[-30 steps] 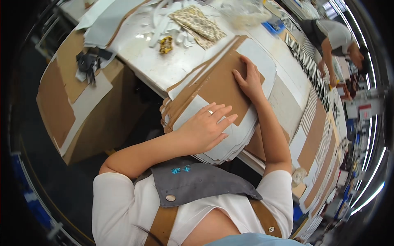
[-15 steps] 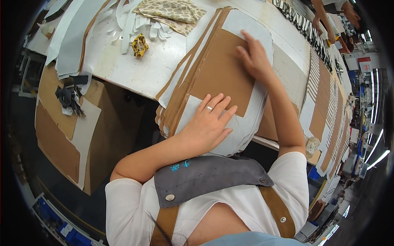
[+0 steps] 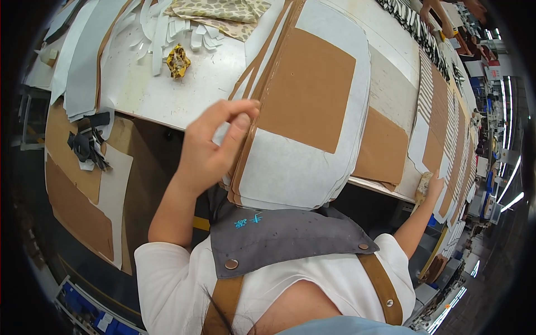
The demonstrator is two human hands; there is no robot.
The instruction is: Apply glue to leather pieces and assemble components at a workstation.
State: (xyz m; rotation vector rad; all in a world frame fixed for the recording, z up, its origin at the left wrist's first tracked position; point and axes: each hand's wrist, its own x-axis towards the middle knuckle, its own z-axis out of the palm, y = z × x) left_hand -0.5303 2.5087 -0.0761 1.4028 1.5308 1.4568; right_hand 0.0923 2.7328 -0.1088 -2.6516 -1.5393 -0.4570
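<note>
A thick stack of sheets (image 3: 296,167) lies in front of me, pale grey-white on top with brown edges. On its top sheet is a brown rectangular panel (image 3: 307,89). My left hand (image 3: 215,145) is over the stack's left edge, fingers curled and thumb close to the fingertips; whether anything is between them is hidden. Far to the right, my right hand (image 3: 437,184) closes around a cream, lumpy, crusted thing (image 3: 422,188) at the table's front edge. Its kind is unclear, and the hand partly covers it.
Brown sheets (image 3: 382,148) lie right of the stack, then rows of striped pieces (image 3: 432,117). A crumpled yellow-black lump (image 3: 178,61), white scraps (image 3: 204,36) and spotted cloth (image 3: 223,17) lie far left. Dark scraps (image 3: 89,139) rest on a carton. Another person's arms (image 3: 438,17) show far right.
My left hand has lifted off the top sheet and moved left to the stack's edge. My right hand has left the brown panel and reached right to the cream lumpy thing, which now sits tilted.
</note>
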